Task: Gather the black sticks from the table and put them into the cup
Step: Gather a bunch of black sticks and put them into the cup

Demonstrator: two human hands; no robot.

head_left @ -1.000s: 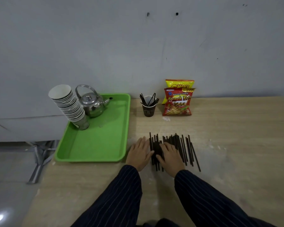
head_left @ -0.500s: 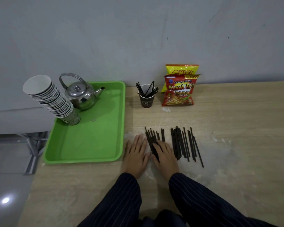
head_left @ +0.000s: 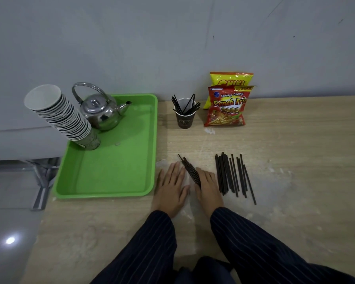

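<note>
Pressing a bundle of black sticks (head_left: pixel 190 170) between flat, open-fingered left hand (head_left: pixel 171 186) and right hand (head_left: pixel 208 186)

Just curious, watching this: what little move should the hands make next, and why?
Probably close both hands around the small bundle of sticks and lift it. The left hand and right hand lie flat on either side of it, the cup already holds some sticks, and a loose row waits to the right.

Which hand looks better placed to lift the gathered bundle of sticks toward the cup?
Probably right: the right hand already lies against the bundle, while the left hand rests flat beside it.
</note>
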